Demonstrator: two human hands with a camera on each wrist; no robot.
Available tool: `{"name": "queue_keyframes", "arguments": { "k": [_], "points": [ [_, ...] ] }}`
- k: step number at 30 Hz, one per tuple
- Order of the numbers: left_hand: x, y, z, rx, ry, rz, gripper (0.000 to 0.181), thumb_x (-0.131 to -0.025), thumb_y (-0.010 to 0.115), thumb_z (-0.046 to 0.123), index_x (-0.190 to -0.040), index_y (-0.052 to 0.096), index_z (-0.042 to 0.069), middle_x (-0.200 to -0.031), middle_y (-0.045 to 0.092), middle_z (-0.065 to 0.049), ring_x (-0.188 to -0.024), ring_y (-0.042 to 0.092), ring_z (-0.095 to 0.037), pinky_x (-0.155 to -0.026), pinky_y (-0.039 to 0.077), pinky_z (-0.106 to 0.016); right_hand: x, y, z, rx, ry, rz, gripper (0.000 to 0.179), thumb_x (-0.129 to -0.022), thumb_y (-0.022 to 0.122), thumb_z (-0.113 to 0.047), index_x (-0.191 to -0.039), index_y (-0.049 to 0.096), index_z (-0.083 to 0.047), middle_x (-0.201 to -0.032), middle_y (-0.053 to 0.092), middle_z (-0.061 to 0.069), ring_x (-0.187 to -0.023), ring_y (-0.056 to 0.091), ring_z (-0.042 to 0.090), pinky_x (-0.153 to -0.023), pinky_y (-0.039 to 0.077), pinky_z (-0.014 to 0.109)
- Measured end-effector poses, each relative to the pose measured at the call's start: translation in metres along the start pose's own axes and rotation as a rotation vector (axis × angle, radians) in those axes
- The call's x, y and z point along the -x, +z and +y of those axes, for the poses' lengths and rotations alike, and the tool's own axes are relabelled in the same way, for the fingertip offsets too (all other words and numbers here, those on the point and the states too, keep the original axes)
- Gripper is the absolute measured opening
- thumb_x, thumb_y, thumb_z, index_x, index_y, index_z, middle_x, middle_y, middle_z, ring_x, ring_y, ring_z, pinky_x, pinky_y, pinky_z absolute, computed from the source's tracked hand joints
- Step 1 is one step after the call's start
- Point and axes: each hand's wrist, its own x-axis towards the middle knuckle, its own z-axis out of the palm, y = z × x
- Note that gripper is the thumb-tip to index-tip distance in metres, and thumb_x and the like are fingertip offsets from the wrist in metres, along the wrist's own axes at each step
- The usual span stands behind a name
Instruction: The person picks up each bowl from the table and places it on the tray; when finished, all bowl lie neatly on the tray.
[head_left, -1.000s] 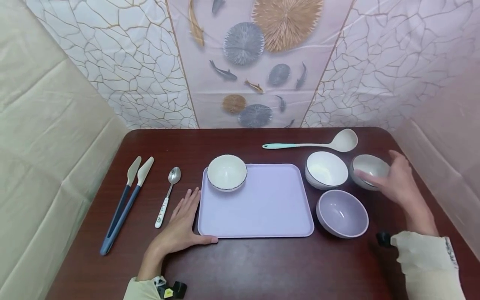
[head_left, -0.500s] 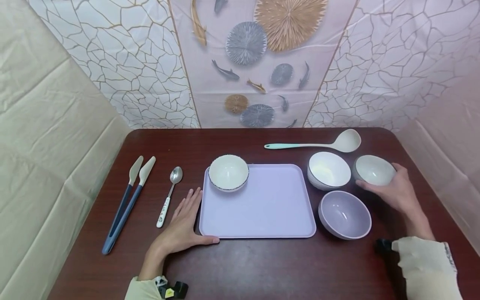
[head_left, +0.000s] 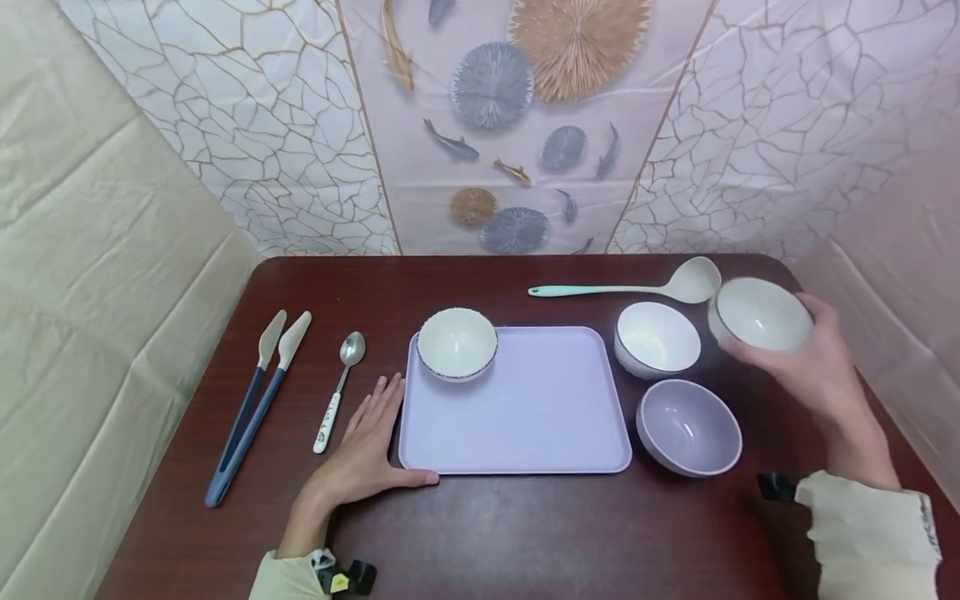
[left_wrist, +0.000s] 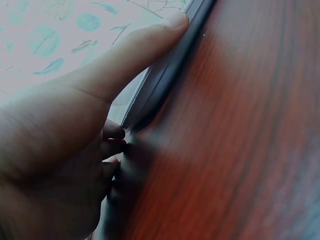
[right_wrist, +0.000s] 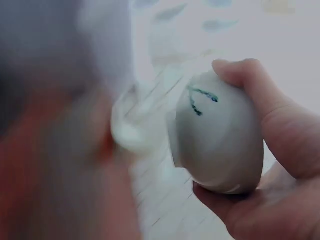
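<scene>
My right hand [head_left: 817, 367] grips a white bowl [head_left: 761, 315] by its side, thumb at the front and fingers behind, raised off the table at the far right. In the right wrist view the bowl [right_wrist: 220, 135] shows a dark green mark on its outer wall. My left hand [head_left: 360, 450] lies spread at the left edge of a lilac tray [head_left: 525, 417], its thumb at the front corner. The left wrist view shows that thumb [left_wrist: 135, 55] against the tray's rim. A white bowl with a dark speckled rim [head_left: 456, 343] stands on the tray's back left corner.
Right of the tray stand another white bowl [head_left: 657, 340] and a lilac bowl [head_left: 688, 427]. Behind them lies a ladle [head_left: 686, 282] with a mint handle. Tongs [head_left: 251, 417] and a spoon [head_left: 339, 392] lie on the left. Fabric walls surround the table's back and sides.
My right hand has taken hold of the white bowl and lifted it off the table, moving slightly back and right. The left hand and the tray keep their places.
</scene>
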Motion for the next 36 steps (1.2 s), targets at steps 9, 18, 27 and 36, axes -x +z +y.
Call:
{"name": "queue_keyframes", "arguments": {
  "k": [9,18,27,36],
  "points": [
    [-0.002,-0.004,-0.002,-0.020,-0.008,0.001,0.134,-0.063,0.078,0.071,-0.157,0.008,0.006,-0.163,0.007,-0.011,-0.149,-0.002,-0.028,-0.116,0.005,-0.052,0.036,0.076,-0.120,-0.115,-0.149,-0.101,0.114,-0.065,0.091,-0.041,-0.149,0.023,-0.004,-0.135,0.045,0.024,-0.115,0.050,0.037,-0.092,0.041,0.046],
    [-0.003,-0.001,-0.002,-0.035,0.000,0.002,0.134,-0.063,0.074,0.075,-0.157,0.008,0.006,-0.163,0.007,-0.011,-0.149,-0.001,-0.027,-0.117,0.007,-0.051,0.037,0.171,-0.138,-0.112,-0.106,-0.066,0.114,-0.058,0.093,-0.035,-0.142,0.026,0.003,-0.130,0.044,0.026,-0.112,0.054,0.037,-0.096,0.045,0.046],
    [-0.002,-0.002,0.000,-0.051,-0.011,-0.011,0.133,-0.065,0.077,0.071,-0.157,0.008,0.005,-0.163,0.007,-0.011,-0.149,-0.002,-0.026,-0.117,0.006,-0.050,0.042,0.203,-0.121,-0.107,-0.116,-0.003,0.116,-0.057,0.094,-0.036,-0.142,0.027,0.007,-0.130,0.038,0.026,-0.112,0.052,0.036,-0.097,0.044,0.043],
    [-0.001,0.000,0.000,-0.043,-0.003,0.009,0.134,-0.063,0.078,0.071,-0.157,0.011,0.003,-0.162,0.009,-0.013,-0.149,0.001,-0.029,-0.116,0.008,-0.052,0.044,0.207,-0.114,-0.035,-0.122,-0.013,0.122,-0.058,0.093,-0.042,-0.145,0.021,0.006,-0.134,0.034,0.027,-0.116,0.048,0.038,-0.099,0.043,0.046]
  ]
}}
